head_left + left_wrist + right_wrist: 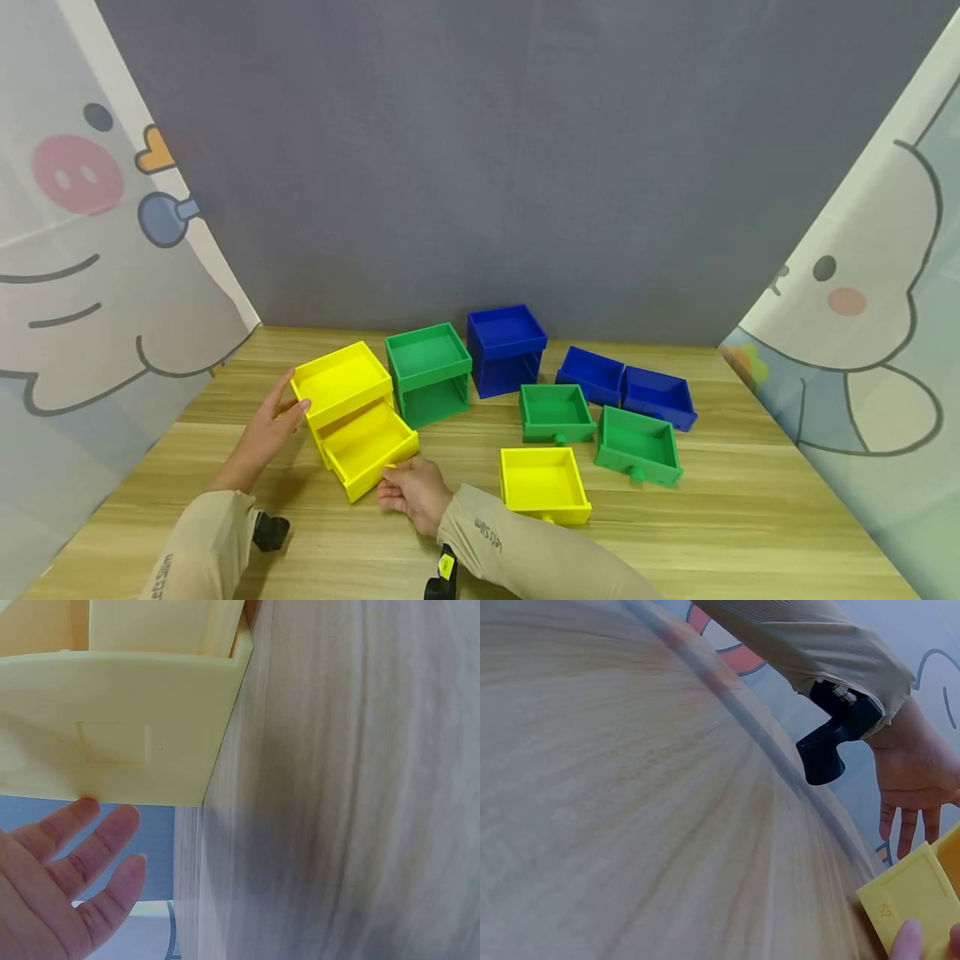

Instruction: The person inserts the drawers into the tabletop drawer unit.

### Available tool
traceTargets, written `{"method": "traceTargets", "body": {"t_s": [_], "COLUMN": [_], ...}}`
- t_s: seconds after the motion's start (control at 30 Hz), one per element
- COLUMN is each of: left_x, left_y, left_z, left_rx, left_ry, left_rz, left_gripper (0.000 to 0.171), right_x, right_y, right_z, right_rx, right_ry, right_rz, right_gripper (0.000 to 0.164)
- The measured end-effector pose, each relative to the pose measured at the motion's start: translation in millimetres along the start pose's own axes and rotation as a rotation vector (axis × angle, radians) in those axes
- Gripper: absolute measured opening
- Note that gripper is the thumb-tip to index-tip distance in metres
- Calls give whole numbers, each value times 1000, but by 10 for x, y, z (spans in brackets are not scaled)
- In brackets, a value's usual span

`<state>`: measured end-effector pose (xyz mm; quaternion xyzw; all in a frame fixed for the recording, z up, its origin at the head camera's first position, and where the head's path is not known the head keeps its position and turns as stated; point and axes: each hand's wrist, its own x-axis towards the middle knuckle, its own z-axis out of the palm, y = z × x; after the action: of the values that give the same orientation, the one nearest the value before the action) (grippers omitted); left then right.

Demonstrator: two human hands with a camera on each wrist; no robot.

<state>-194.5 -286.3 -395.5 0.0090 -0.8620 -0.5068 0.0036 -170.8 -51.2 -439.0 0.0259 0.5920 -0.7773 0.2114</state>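
A yellow drawer cabinet (341,385) stands at the left of the table, its lower drawer (370,442) pulled partly out at the front. My left hand (272,425) touches the cabinet's left side, thumb near the front corner and fingers toward the back. Seen from the left wrist, those fingers (112,832) are loosely extended against the yellow wall. My right hand (417,493) pinches the drawer's small front knob between thumb and curled fingers. In the right wrist view only fingertips (907,939) show, over the yellow drawer front (919,900).
A green cabinet (431,367) and a blue cabinet (507,342) stand to the right, both with open fronts. Farther right lie a loose yellow drawer (543,479), two green drawers (557,408) and two blue drawers (591,375). A grey cloth wall (487,167) rises behind.
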Motion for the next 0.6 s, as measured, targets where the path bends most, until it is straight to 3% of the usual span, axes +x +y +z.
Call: {"method": "traceTargets", "body": {"t_s": [0.2, 0.6], "left_x": [6, 9], "left_y": [-29, -18], "left_z": [2, -1], "left_rx": [6, 24], "left_ry": [9, 15], "left_rz": [5, 17], "left_gripper": [74, 73], "right_x": [19, 63], "right_y": [-18, -11], "right_z": [-17, -43], "right_rx": [18, 30], "right_ry": [33, 9], "right_rz": [-33, 3], "right_gripper": [12, 16]}}
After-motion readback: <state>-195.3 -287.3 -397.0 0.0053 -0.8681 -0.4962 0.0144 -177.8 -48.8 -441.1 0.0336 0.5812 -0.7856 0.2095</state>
